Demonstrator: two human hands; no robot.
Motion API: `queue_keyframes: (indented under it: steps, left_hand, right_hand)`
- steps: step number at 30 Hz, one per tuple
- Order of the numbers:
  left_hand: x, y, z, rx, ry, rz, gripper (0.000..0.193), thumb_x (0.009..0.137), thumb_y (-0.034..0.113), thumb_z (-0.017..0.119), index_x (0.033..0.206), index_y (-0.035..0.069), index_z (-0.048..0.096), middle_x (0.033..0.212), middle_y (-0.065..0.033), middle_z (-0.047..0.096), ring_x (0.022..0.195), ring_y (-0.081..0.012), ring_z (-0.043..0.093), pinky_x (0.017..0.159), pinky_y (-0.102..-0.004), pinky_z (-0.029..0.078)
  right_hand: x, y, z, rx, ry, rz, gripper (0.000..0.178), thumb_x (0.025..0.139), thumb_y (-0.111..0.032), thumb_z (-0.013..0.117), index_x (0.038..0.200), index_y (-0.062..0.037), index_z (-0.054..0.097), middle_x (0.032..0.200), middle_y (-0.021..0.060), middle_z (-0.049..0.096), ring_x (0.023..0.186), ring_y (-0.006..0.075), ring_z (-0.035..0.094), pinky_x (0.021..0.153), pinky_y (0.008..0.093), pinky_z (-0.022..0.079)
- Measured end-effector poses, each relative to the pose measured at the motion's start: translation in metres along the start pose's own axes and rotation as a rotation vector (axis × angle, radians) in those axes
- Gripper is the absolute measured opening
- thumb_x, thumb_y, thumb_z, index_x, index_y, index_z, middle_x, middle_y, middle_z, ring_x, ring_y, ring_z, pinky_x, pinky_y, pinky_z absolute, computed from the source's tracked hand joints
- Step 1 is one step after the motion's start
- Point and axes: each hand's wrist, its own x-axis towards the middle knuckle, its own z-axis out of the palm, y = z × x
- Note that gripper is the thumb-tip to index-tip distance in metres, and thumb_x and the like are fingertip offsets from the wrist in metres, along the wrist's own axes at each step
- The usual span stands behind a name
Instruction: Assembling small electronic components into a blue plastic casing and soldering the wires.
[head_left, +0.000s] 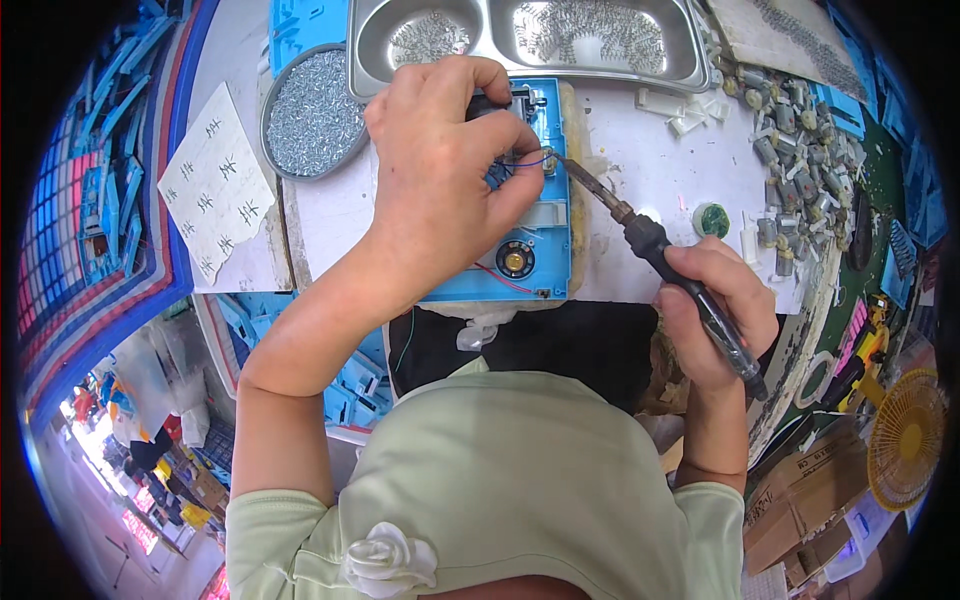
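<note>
A blue plastic housing (555, 258) lies on the bench in front of me, with a small round speaker (516, 260) near its lower end. My right hand (722, 308) is wrapped round the black handle of a soldering iron (650, 240). The iron's tip points up and left, close to a thin blue wire (530, 162) over the housing. My left hand (450, 160) reaches over the housing with thumb and forefinger pinched at that wire. The palm and fingers hide part of the housing beneath. A red wire (500, 278) runs beside the speaker.
Behind the housing stands a metal tray (485, 62) with small springs; left of it, a round dish (315, 112) of screws. Small motors (790, 160) pile up at the right, near a green-filled round tin (711, 220). A marked paper sheet (215, 185) lies left.
</note>
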Motion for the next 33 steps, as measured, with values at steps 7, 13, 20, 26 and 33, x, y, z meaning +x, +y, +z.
queue_keyframes:
  steps: [7,13,20,26,33]
  left_hand:
    - [0.0006,0.0021,-0.0002,0.001,0.003,-0.017,0.016,0.062,0.01,0.079,0.077,0.01,0.072,0.102,-0.0041,0.058,0.091,-0.024,0.051,0.081,-0.0381,0.038]
    - [0.001,0.0029,-0.0003,0.006,0.007,-0.015,0.016,0.062,0.01,0.079,0.076,0.009,0.072,0.101,-0.0041,0.058,0.091,-0.0244,0.051,0.081,-0.0385,0.038]
    - [0.0014,0.002,0.0013,0.001,0.014,-0.013,0.015,0.063,0.011,0.079,0.075,0.01,0.072,0.1,-0.004,0.057,0.091,-0.0244,0.051,0.082,-0.0386,0.037]
    - [0.0019,0.0039,0.0,0.018,0.003,-0.019,0.014,0.063,0.011,0.08,0.075,0.01,0.072,0.1,-0.0036,0.057,0.091,-0.0243,0.051,0.081,-0.0387,0.037]
    - [0.0016,0.0052,-0.0012,0.038,-0.006,-0.017,0.013,0.065,0.012,0.08,0.076,0.011,0.072,0.1,-0.0035,0.057,0.092,-0.0239,0.051,0.083,-0.0395,0.036]
  right_hand:
    - [0.0038,-0.0008,-0.0009,-0.063,-0.038,-0.021,0.028,0.075,0.003,0.077,0.102,0.0037,0.068,0.078,0.0116,0.069,0.059,0.0191,0.058,0.053,0.0298,0.044]
    - [0.0064,-0.0008,-0.0026,-0.093,-0.046,-0.041,0.027,0.075,0.003,0.077,0.101,0.0034,0.068,0.081,0.0127,0.07,0.059,0.0196,0.058,0.054,0.0303,0.044]
    - [0.0083,-0.0014,-0.0021,-0.099,-0.058,-0.062,0.029,0.074,0.003,0.077,0.102,0.0028,0.068,0.08,0.0125,0.07,0.058,0.02,0.058,0.053,0.0305,0.044]
    - [0.0077,-0.0018,-0.0077,-0.097,-0.044,-0.084,0.029,0.074,0.004,0.076,0.102,0.0031,0.068,0.078,0.0118,0.069,0.058,0.0201,0.058,0.053,0.0304,0.044]
    - [0.0041,-0.0017,-0.0092,-0.101,-0.008,-0.05,0.029,0.074,0.004,0.075,0.103,0.0043,0.068,0.073,0.01,0.065,0.058,0.019,0.055,0.053,0.0298,0.041]
